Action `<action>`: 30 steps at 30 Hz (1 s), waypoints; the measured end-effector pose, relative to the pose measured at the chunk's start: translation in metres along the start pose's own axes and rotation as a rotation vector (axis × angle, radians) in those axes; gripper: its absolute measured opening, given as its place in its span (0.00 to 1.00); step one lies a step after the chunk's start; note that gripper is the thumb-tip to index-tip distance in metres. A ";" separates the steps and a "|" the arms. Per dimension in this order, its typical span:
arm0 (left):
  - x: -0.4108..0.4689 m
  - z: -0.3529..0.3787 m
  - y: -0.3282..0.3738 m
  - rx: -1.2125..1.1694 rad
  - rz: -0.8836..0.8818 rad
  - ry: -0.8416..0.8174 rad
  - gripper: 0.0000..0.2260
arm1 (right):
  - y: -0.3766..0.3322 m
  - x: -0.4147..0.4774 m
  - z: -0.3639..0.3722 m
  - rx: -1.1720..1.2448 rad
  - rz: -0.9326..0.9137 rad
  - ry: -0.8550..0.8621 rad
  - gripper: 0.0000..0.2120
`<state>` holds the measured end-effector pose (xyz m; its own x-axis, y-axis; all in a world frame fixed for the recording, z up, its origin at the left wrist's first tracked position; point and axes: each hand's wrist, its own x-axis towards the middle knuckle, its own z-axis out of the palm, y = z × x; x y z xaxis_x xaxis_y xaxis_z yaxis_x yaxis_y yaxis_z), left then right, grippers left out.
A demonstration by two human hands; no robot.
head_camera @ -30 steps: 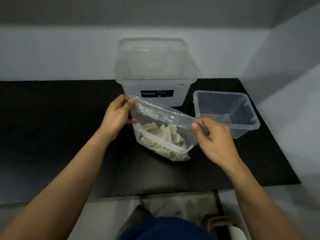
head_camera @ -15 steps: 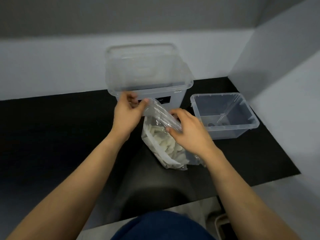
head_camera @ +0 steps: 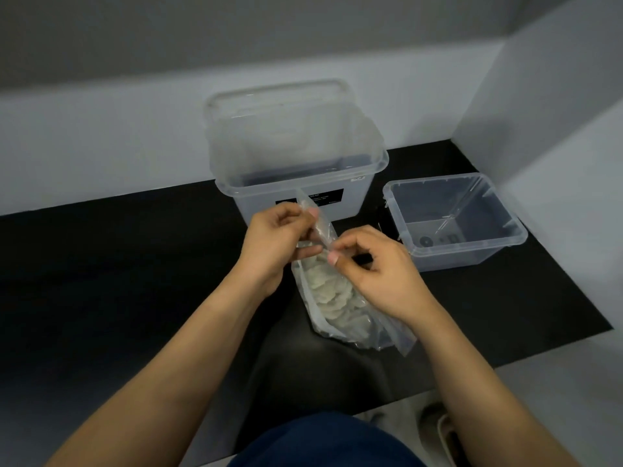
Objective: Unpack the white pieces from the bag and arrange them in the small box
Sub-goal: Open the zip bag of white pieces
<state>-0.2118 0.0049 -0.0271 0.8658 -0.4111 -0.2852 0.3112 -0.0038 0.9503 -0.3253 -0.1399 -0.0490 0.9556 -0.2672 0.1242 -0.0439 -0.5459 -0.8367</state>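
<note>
- Step in hand: opening the bag (head_camera: 397, 338). As I judge it, unpacking proper has not begun.
- Left hand (head_camera: 276, 241): at the bag's top left, thumb and curled fingers pinching the upper strip of the mouth.
- Right hand (head_camera: 377, 271): at the bag's top right, thumb and forefinger pinching the opposite lip. Your wrist lies over the bag's right side.
- Bag: on the black tabletop (head_camera: 118, 264), mouth pointing away from you.
- White pieces (head_camera: 330, 291): all inside the bag, heaped through its middle and lower part.
- Small box (head_camera: 455, 259): right of the bag, near but apart, open-topped, with no white pieces in it.
- Next move: likely pull the two lips apart. Keep the bag's base down so that the heap does not slide out.
- Large box (head_camera: 354, 193): just behind the bag, open, with a lid (head_camera: 276, 96) propped behind it. Whether the bag's tip touches it, I cannot tell.
- In the way: the route from the bag rightward to the small box looks open. Its near rim must be cleared.
</note>
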 end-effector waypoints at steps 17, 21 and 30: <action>-0.003 0.000 0.002 -0.030 0.045 -0.187 0.10 | -0.017 0.059 -0.027 0.386 0.129 -0.114 0.10; 0.001 0.002 0.003 -0.091 -0.026 -0.154 0.11 | -0.014 0.060 -0.033 0.430 0.110 -0.190 0.06; 0.006 0.005 0.003 0.018 0.034 -0.218 0.08 | -0.011 0.071 -0.041 0.298 0.129 -0.198 0.13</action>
<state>-0.2078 -0.0019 -0.0254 0.7696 -0.5990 -0.2211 0.2745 -0.0023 0.9616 -0.2689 -0.1858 -0.0094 0.9868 -0.1443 -0.0738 -0.1092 -0.2552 -0.9607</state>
